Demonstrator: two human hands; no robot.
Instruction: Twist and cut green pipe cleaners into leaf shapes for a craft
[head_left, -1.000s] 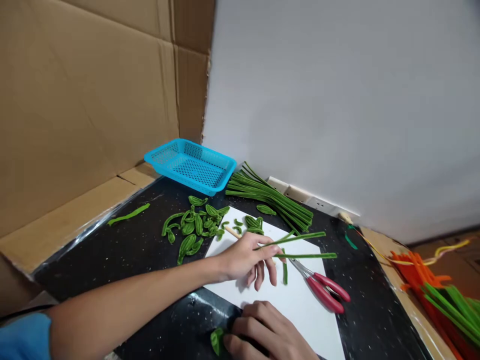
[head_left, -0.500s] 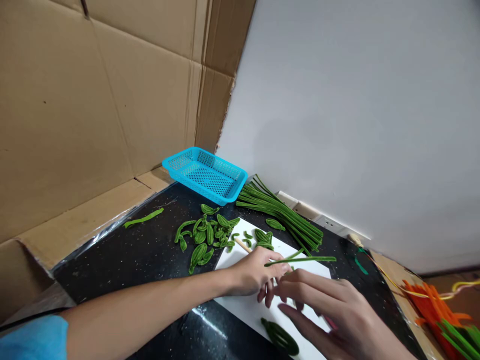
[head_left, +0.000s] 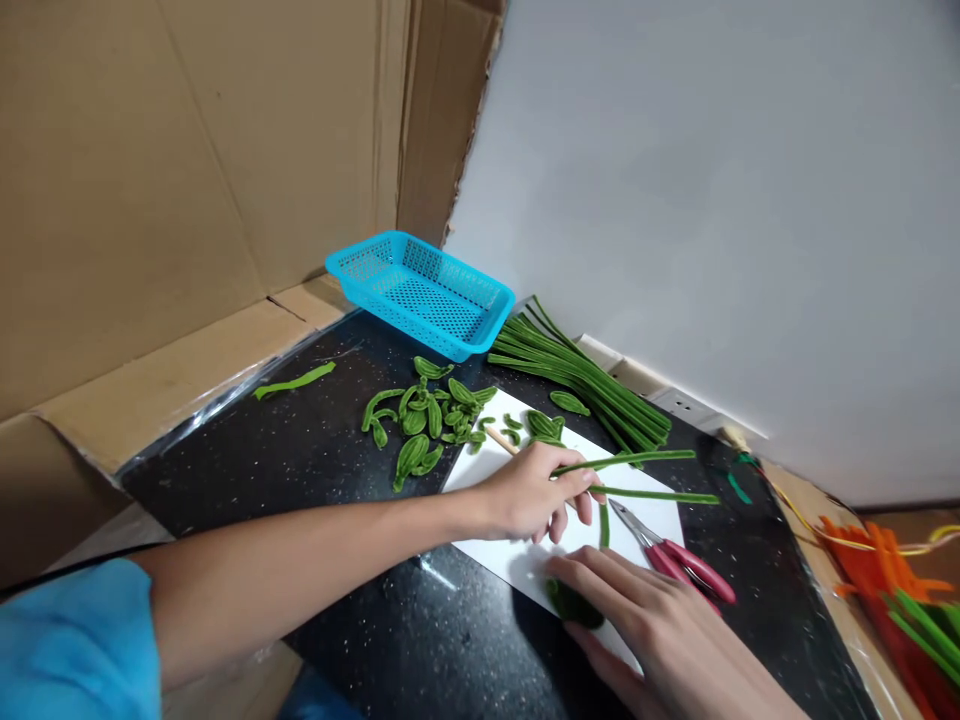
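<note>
My left hand (head_left: 534,492) is closed around two green chenille stems (head_left: 652,495), which stick out to the right. A thin wooden stick (head_left: 501,440) also passes through its grip. My right hand (head_left: 660,625) is spread low above the white sheet (head_left: 495,560), palm down. Its fingertips are over a dark green looped oval piece (head_left: 570,605), partly hidden; I cannot tell whether they touch it. Cutting pliers with red handles (head_left: 679,560) lie just beyond this hand. A short green strip (head_left: 604,525) shows below the left fingers.
Finished green leaf shapes (head_left: 416,425) are heaped left of the sheet on the black tabletop (head_left: 300,480). Behind stand a blue basket (head_left: 420,300) and a bundle of green stems (head_left: 592,385). Orange stems (head_left: 885,560) are at far right; cardboard (head_left: 187,150) and a wall close off the back.
My right hand has moved away from the left, down toward the oval piece. The red-handled pliers, mostly hidden before, now show. The left hand's stems have spread apart; the view has tilted down.
</note>
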